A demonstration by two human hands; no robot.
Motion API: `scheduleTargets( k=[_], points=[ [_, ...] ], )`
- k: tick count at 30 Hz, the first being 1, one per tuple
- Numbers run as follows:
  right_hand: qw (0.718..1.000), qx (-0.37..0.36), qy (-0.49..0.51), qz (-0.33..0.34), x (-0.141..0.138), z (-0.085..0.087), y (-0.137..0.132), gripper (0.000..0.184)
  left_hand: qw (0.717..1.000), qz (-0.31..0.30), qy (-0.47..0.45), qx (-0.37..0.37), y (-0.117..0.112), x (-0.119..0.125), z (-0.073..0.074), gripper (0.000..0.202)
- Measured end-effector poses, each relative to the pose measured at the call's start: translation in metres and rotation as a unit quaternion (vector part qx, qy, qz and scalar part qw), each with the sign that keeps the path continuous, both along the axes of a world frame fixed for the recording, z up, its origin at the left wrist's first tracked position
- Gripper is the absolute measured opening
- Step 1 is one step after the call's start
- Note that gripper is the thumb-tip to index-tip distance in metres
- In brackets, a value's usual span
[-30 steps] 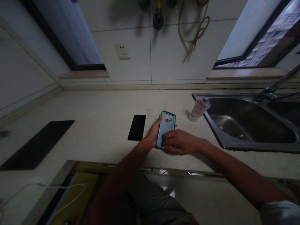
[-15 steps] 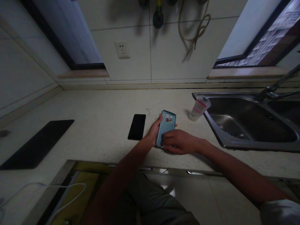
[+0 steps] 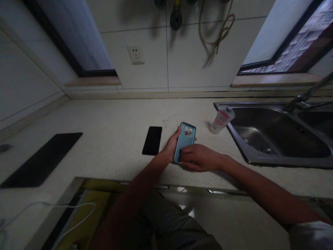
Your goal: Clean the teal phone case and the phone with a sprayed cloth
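A blue-green phone case (image 3: 184, 141) is held with its hollow inner side up and its camera cutouts at the far end. My left hand (image 3: 172, 146) wraps around the case from the left, thumb along its edge and fingertips showing at the right side. With fingers curled, my right hand (image 3: 196, 158) presses on the lower part of the case's inside; whatever it may pinch is hidden. Left of the case a black phone (image 3: 152, 140) lies flat on the counter, apart from both hands.
The pale countertop (image 3: 111, 139) carries a clear plastic cup (image 3: 222, 119) beside the steel sink (image 3: 243, 152) on the right. A black mat (image 3: 43, 159) lies at the left. A white cable (image 3: 70, 207) hangs over the front left edge. A wall socket (image 3: 135, 55) is above.
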State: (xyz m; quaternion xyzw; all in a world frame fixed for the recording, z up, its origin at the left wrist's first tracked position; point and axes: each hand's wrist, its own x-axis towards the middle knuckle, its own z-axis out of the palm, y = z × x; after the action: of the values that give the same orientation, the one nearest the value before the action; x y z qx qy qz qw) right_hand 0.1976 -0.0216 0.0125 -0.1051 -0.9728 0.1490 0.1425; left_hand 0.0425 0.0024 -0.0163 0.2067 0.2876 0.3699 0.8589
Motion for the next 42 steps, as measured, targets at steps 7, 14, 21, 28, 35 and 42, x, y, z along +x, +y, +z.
scheduleTargets(
  k=[7,14,21,28,35,42],
  points=[
    [1.000,-0.001,-0.004,-0.001,-0.0002,0.0010,-0.0005,0.027,1.000,0.001,0.000,-0.004,0.0008,0.0003,-0.0010,0.071],
    [1.000,-0.005,-0.002,-0.003,0.0002,-0.0016,0.0000,0.026,1.000,0.000,-0.002,-0.012,-0.0001,-0.0003,-0.0002,0.069],
    [1.000,0.003,0.000,-0.001,0.0001,0.0006,-0.0007,0.028,1.000,-0.008,-0.015,-0.012,0.0008,-0.0007,-0.0018,0.071],
    [1.000,0.011,-0.002,-0.005,-0.0001,-0.0008,-0.0003,0.029,1.000,-0.001,-0.008,-0.013,0.0012,0.0001,-0.0015,0.069],
    [1.000,0.008,0.002,-0.001,0.0005,-0.0014,0.0002,0.029,1.000,0.009,0.010,-0.011,-0.0012,0.0004,0.0033,0.068],
    [1.000,0.007,0.000,0.002,-0.0001,0.0012,-0.0005,0.029,1.000,0.009,0.006,-0.017,-0.0021,0.0009,0.0059,0.066]
  ],
)
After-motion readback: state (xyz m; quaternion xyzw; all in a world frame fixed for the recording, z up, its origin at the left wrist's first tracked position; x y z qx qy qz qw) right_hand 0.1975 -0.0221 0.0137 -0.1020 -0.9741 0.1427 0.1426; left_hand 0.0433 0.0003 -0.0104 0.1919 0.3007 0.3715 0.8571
